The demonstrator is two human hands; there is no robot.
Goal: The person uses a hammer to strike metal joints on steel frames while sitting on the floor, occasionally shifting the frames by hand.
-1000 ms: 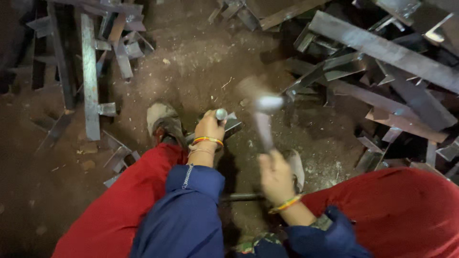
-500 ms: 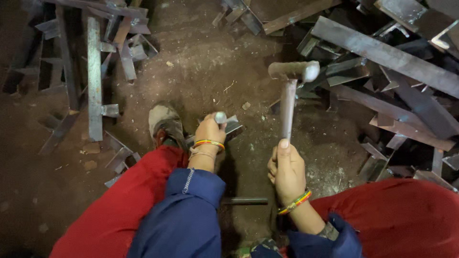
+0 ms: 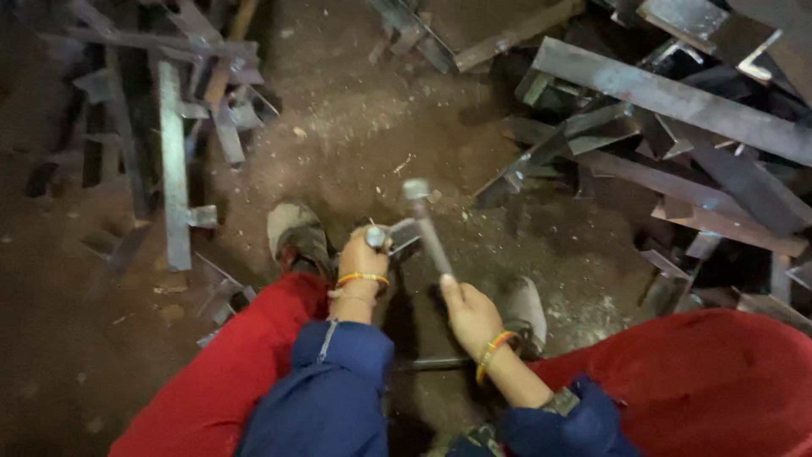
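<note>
Red trousers (image 3: pixel 211 381) and blue sleeves (image 3: pixel 326 393) fill the near edge of the view, the knees spread wide over a dirt floor (image 3: pixel 355 135). Between the knees, the right hand (image 3: pixel 469 315) is closed around the handle of a hammer (image 3: pixel 430 228), whose head sits at the far end of the handle, just right of the left hand. Around this wrist is an orange bangle. Just left of it, the left hand (image 3: pixel 362 256) is wrapped tightly around a short metal punch (image 3: pixel 376 237), held upright with its round grey top showing above the fist; this wrist also wears an orange bangle. The punch stands on a small steel piece (image 3: pixel 406 234) lying on the ground beside a dusty shoe (image 3: pixel 296 233). A 2nd shoe (image 3: pixel 524 309) shows to the right. Farther off, welded steel frames (image 3: pixel 173 169) lie on the left, and a heap of flat steel bars (image 3: pixel 677 101) is piled at the far right.
</note>
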